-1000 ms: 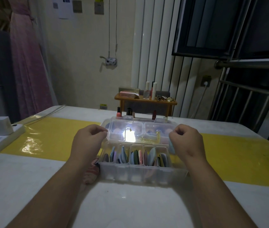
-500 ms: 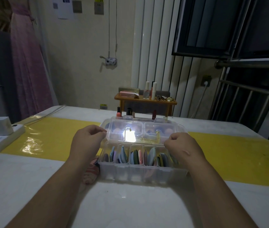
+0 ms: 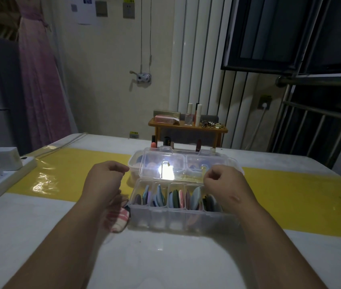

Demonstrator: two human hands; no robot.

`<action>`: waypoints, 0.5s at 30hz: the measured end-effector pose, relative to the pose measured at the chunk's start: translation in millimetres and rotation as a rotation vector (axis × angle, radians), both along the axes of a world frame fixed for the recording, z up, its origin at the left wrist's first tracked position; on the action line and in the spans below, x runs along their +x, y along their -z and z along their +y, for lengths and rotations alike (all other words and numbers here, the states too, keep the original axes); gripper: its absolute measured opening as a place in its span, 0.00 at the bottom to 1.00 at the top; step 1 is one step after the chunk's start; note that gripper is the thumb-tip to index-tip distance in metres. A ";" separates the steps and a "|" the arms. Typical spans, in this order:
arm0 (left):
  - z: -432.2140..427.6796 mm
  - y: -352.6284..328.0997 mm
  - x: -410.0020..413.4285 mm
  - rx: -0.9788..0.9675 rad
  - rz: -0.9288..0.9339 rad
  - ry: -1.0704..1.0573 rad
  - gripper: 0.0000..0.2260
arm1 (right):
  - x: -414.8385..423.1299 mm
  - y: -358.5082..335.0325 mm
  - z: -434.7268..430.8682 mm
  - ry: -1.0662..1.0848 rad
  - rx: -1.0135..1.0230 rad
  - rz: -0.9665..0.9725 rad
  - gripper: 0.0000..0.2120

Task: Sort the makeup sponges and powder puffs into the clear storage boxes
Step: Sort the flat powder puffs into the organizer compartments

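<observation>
Two curled: left hand (image 3: 105,180), right hand (image 3: 224,181); box (image 3: 178,221) near

We record the near storage box (image 3: 178,217) as clear, smooth, glossy plastic holding matt, soft-looking puffs (image 3: 176,198), with a checked woven cloth pouch (image 3: 119,220) just beside its left end, a glossy yellow strip (image 3: 71,172) left of it on the matt white table (image 3: 165,257), and a smooth wooden shelf (image 3: 186,128) well behind it.

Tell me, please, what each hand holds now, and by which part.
It cannot be told: both the left hand and right hand are curled near the clear lid, fingertips hidden.
</observation>
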State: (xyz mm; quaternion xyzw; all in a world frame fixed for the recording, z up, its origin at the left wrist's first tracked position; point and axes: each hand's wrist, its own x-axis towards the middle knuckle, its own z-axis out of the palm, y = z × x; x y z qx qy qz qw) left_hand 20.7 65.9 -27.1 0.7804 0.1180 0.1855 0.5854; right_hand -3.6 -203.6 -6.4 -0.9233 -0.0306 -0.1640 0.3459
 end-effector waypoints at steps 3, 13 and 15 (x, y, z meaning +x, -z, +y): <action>8.0 5.5 5.1 0.035 0.057 -0.051 0.18 | -2.7 -0.3 6.0 -0.067 -0.045 0.002 0.07; 28.8 39.1 24.4 0.633 0.402 -0.017 0.17 | -3.9 0.3 8.8 -0.130 -0.063 0.049 0.09; 28.8 40.8 23.2 0.710 0.431 -0.030 0.19 | -3.8 0.2 8.6 -0.127 -0.060 0.052 0.10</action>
